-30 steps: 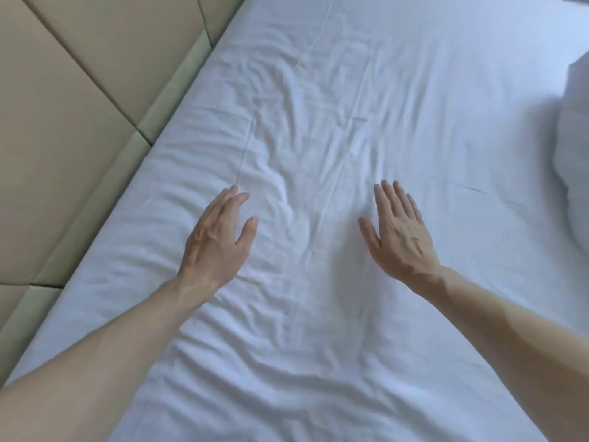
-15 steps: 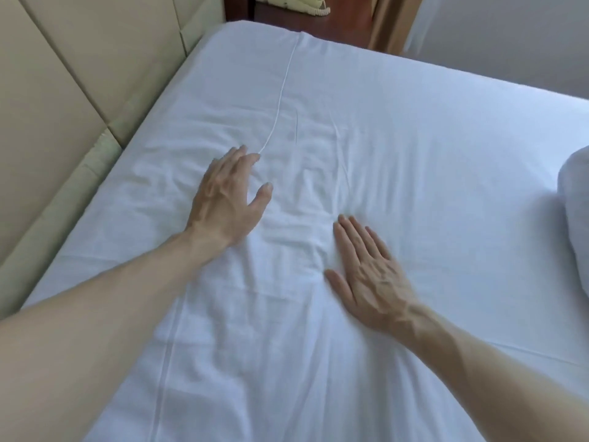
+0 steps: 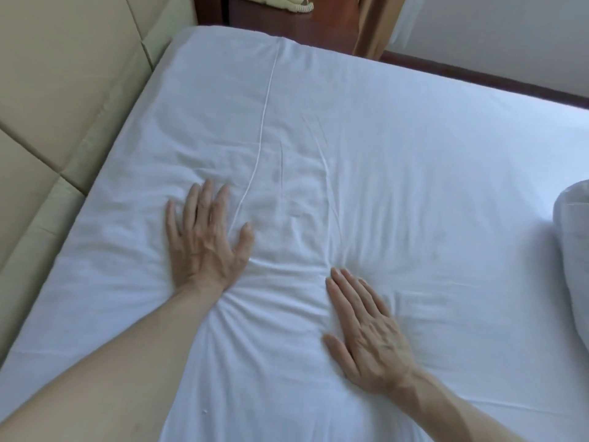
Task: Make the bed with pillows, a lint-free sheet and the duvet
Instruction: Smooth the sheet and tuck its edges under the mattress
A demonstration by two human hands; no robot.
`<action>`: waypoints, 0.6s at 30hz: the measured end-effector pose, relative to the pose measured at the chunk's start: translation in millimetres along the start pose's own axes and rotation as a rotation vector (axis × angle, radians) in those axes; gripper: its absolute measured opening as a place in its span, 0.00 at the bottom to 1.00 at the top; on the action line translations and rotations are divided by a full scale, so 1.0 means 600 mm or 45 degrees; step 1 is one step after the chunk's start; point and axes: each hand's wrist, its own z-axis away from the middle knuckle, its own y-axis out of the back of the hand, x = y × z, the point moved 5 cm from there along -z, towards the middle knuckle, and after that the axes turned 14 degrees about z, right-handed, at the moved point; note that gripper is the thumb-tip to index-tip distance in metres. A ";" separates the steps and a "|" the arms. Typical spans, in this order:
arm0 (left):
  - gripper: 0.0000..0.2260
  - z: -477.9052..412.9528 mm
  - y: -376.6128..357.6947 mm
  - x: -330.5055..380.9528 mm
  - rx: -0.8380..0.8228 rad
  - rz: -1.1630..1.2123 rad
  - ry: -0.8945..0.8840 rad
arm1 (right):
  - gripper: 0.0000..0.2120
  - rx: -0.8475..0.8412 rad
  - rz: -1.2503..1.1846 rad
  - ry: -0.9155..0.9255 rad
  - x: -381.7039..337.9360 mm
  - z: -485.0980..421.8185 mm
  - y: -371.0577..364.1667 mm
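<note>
- The sheet (image 3: pixel 414 148) is white and covers all of the bed (image 3: pixel 191 38) that shows, from 12 o'clock down to 6 o'clock.
- The left hand (image 3: pixel 207 240) lies flat on the sheet at about 9 o'clock from the middle. Its fingers are straight and spread, and it grips nothing.
- The right hand (image 3: pixel 366 333) lies flat on the sheet at about 5 o'clock. Its fingers are straight and close together, and it grips nothing either.
- Wrinkles (image 3: pixel 334 260) fan out between the two hands. A long crease (image 3: pixel 264 122) runs from beside the left thumb up toward 12 o'clock.
- The sheet looks thin, light and soft. I think it will bunch up when pushed and slide a little over the bed.
- Flat palms that push out toward the edges should make it smooth. To pull it tight, a good place to grab is the edge at 9 o'clock, by the headboard (image 3: pixel 63 90).
- A puffy white pillow (image 3: pixel 573 250) sits at 3 o'clock, well apart from the right hand. It looks light and squashy, so two hands on its sides would lift it.
- A phone (image 3: pixel 283 0) rests on a brown stand (image 3: pixel 271 25) at 12 o'clock.
- I see no duvet.
</note>
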 end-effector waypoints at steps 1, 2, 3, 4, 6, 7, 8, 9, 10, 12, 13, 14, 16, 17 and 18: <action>0.33 0.001 -0.003 0.001 0.003 -0.019 -0.010 | 0.35 -0.011 -0.009 -0.001 0.003 -0.002 0.007; 0.33 0.001 -0.006 0.000 0.013 -0.037 -0.018 | 0.34 -0.007 -0.026 0.008 0.009 -0.010 0.017; 0.33 0.002 -0.010 -0.002 0.024 -0.053 -0.025 | 0.32 0.020 -0.048 0.027 0.018 -0.023 0.030; 0.33 0.002 -0.016 -0.004 0.035 -0.066 -0.029 | 0.26 0.080 -0.065 0.056 0.029 -0.041 0.044; 0.33 0.001 -0.025 -0.009 0.059 -0.091 -0.034 | 0.14 0.241 -0.047 0.076 0.066 -0.098 0.068; 0.33 0.000 -0.029 -0.011 0.070 -0.095 -0.039 | 0.12 0.294 -0.029 0.030 0.092 -0.135 0.076; 0.33 -0.001 -0.032 -0.011 0.075 -0.093 -0.047 | 0.12 0.332 -0.001 -0.055 0.124 -0.173 0.080; 0.34 0.000 -0.034 -0.012 0.075 -0.091 -0.056 | 0.14 0.351 0.028 -0.159 0.159 -0.213 0.079; 0.34 0.002 -0.036 -0.014 0.079 -0.092 -0.065 | 0.17 0.340 0.042 -0.261 0.192 -0.253 0.076; 0.34 0.003 -0.041 -0.020 0.091 -0.103 -0.074 | 0.25 0.186 -0.052 -0.399 0.243 -0.334 0.058; 0.34 0.004 -0.044 -0.023 0.093 -0.112 -0.066 | 0.29 0.082 -0.143 -0.408 0.250 -0.370 0.044; 0.34 0.006 -0.047 -0.025 0.094 -0.121 -0.066 | 0.32 -0.004 -0.194 -0.379 0.245 -0.399 0.028; 0.34 0.008 -0.050 -0.022 0.101 -0.136 -0.084 | 0.35 -0.074 -0.164 -0.214 0.205 -0.417 0.005; 0.34 0.007 -0.049 -0.020 0.097 -0.138 -0.087 | 0.35 -0.061 -0.144 -0.075 0.173 -0.402 0.003; 0.34 0.007 -0.047 -0.020 0.091 -0.141 -0.085 | 0.34 -0.043 -0.149 0.083 0.136 -0.371 0.007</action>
